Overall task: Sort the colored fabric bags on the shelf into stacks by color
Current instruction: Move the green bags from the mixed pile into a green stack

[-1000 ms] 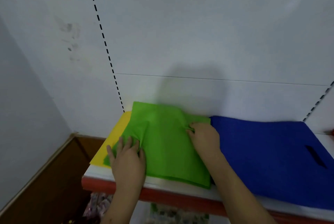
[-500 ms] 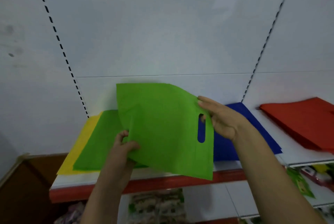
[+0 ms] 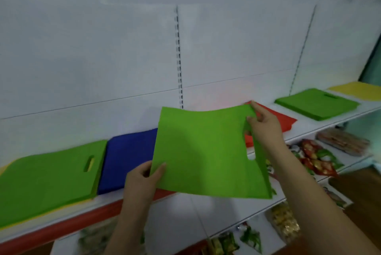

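I hold a green fabric bag (image 3: 204,151) in the air in front of the shelf. My left hand (image 3: 144,180) pinches its lower left corner. My right hand (image 3: 263,125) grips its upper right edge by the handle slot. On the shelf (image 3: 329,125) lie, from left to right, a green bag (image 3: 47,176) on top of a yellow one, a blue stack (image 3: 127,155), a red stack (image 3: 282,120) partly hidden behind the held bag, a green stack (image 3: 315,104) and a yellow stack (image 3: 356,90).
The shelf has a red front edge (image 3: 61,228) and a white back panel (image 3: 103,48) with slotted uprights. Packaged snacks (image 3: 317,158) fill the lower shelves to the right and below.
The green bag has been lifted off the left pile and carried to the right, past the blue stack. The view has swung right, bringing the far green and yellow stacks into sight.
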Action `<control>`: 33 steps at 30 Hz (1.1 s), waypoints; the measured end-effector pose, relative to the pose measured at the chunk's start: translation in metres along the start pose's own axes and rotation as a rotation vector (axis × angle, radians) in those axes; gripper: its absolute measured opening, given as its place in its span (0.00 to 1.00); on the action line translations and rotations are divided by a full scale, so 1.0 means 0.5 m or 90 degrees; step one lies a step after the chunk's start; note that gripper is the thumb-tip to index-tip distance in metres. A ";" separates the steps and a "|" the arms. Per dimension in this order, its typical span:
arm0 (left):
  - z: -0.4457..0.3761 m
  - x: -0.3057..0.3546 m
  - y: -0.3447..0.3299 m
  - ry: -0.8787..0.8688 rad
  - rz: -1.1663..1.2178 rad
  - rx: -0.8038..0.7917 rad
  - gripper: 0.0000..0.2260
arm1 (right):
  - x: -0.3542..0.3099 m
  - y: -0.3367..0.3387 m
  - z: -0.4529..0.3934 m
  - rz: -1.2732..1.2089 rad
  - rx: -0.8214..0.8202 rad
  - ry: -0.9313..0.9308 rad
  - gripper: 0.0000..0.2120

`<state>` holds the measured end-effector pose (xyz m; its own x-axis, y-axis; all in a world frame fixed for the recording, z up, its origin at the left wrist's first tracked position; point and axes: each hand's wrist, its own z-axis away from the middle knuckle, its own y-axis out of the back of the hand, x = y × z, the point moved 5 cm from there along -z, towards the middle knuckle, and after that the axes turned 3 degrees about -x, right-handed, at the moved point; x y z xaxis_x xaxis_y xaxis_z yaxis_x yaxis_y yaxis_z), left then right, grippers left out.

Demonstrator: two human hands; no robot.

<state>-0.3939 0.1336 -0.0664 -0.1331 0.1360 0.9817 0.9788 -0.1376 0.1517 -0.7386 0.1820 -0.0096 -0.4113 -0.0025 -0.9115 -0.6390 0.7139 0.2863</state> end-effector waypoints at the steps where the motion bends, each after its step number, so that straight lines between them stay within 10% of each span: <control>1: 0.010 0.007 -0.066 -0.009 -0.021 -0.018 0.09 | 0.023 0.069 -0.011 0.030 0.017 -0.010 0.26; 14: 0.055 0.090 -0.703 -0.089 -0.093 -0.183 0.08 | 0.293 0.653 -0.159 0.100 0.157 -0.075 0.13; 33: -0.263 0.128 -1.314 -0.094 -0.075 -0.226 0.07 | 0.514 0.863 -0.733 0.067 0.200 -0.069 0.13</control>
<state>-1.0660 0.1038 -0.0881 -0.1916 0.3071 0.9322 0.8403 -0.4395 0.3175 -1.3583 0.2327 -0.0122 -0.3821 0.1452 -0.9126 -0.3585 0.8870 0.2912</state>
